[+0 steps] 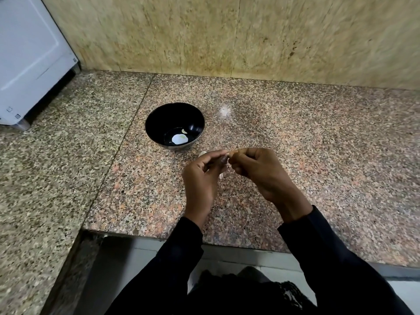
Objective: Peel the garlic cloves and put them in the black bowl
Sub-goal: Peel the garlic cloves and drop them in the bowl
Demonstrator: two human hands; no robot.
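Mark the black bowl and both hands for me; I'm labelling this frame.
black bowl [151,123]: head view, on its inner left wall.
left hand [200,180]: head view, on the back of the hand.
right hand [263,171]: head view, on the back of the hand.

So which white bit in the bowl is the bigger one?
The round white piece at the bottom of the black bowl is bigger; the small curved piece lies just behind it.
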